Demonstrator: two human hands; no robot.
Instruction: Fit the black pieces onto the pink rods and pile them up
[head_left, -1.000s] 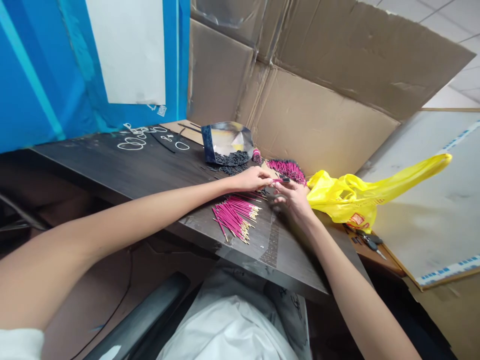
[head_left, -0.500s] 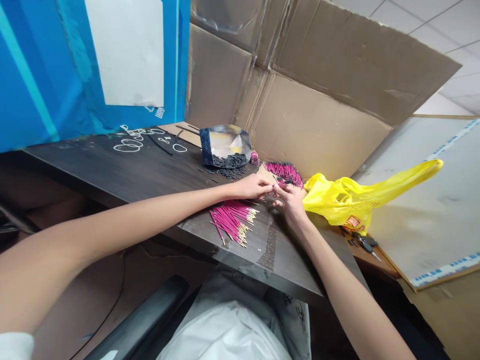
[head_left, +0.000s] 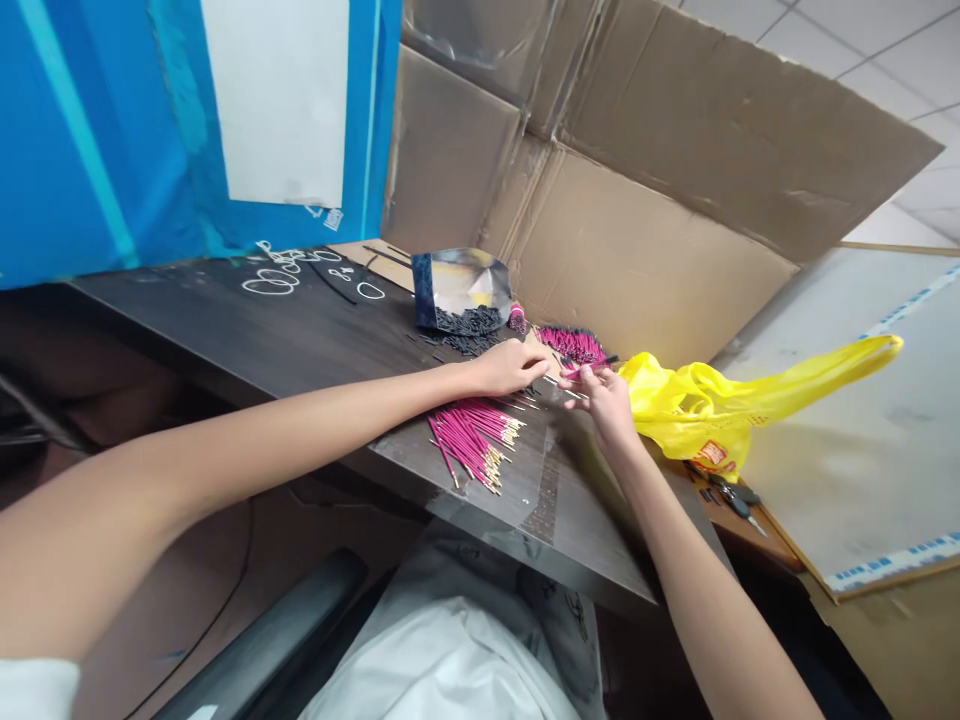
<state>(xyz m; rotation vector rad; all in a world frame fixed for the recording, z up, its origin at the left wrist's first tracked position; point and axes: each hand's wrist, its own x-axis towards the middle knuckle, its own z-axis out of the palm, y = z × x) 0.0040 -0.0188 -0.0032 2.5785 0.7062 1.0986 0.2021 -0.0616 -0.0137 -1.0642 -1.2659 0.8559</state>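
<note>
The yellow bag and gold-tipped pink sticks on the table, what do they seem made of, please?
Yellow bag: probably thin, glossy plastic, judging by its crinkles and highlights. Pink sticks: perhaps smooth plastic, given their even colour; their gold ends look like shiny metal, though too small to be sure.

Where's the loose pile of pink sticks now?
In the head view, the loose pink sticks lie below mid-picture near the front edge of the dark table, nearer than the left hand and left of the yellow bag.

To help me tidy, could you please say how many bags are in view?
2: a yellow bag beside the right hand, an open bag beyond the left hand.
</note>
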